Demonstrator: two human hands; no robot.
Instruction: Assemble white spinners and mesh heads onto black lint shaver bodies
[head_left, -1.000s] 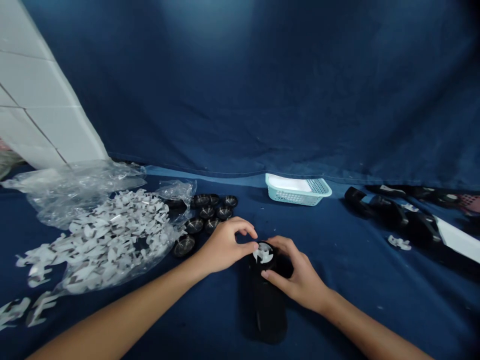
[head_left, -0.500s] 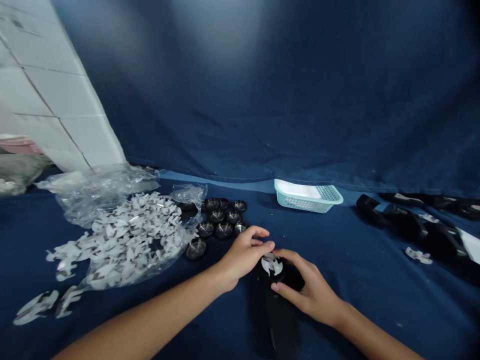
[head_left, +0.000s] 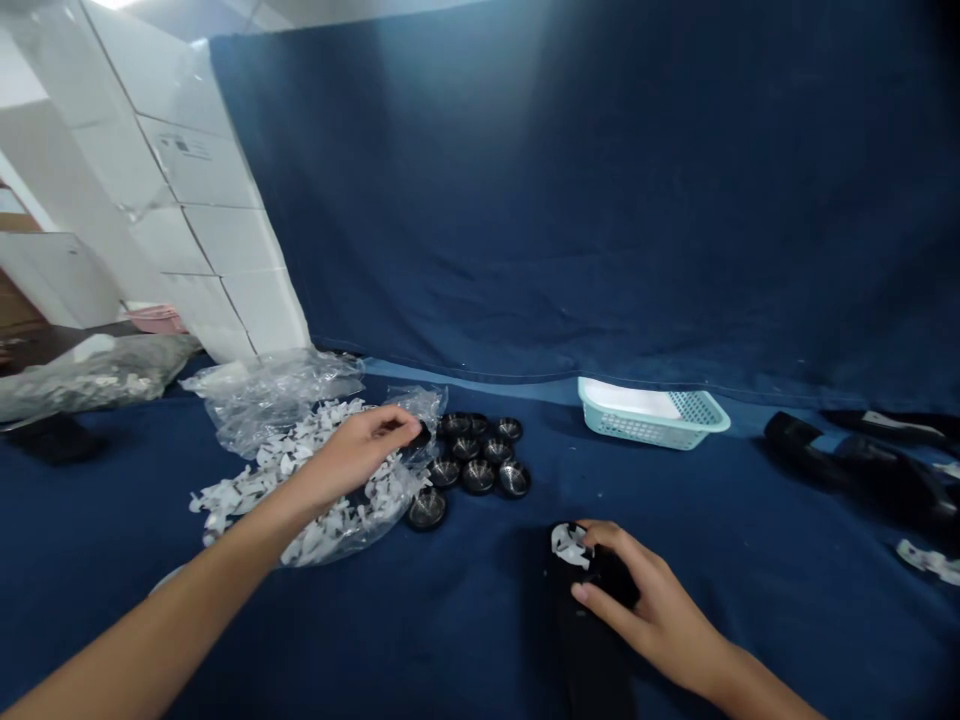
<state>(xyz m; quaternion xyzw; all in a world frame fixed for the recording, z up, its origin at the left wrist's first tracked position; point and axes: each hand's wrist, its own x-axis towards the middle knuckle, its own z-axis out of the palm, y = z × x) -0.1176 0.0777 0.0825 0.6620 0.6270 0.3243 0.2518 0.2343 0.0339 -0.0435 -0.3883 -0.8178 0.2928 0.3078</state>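
My left hand (head_left: 367, 445) reaches over the pile of white plastic clips (head_left: 330, 530). Its thumb and fingers pinch together at a dark round cap (head_left: 421, 434), mostly hidden behind the fingertips. Just right of it, several shiny black round caps (head_left: 478, 476) sit grouped on the cloth. My right hand (head_left: 645, 600) curls around the top of a long black part (head_left: 592, 650) lying on the table. Set in the round end of that part is a white plastic piece (head_left: 568, 545), with the fingertips at its right edge.
A pale blue basket (head_left: 652, 428) with something white inside stands by the hanging blue cloth (head_left: 562, 200). Black parts (head_left: 870, 470) lie at the far right. Clear plastic bags (head_left: 277, 390) lie behind the clips, and white boxes (head_left: 202, 200) are stacked at the left.
My left hand has moved from the black part leftward to a cap beside the clips. My right hand still holds the black part. The view has shifted left and up.
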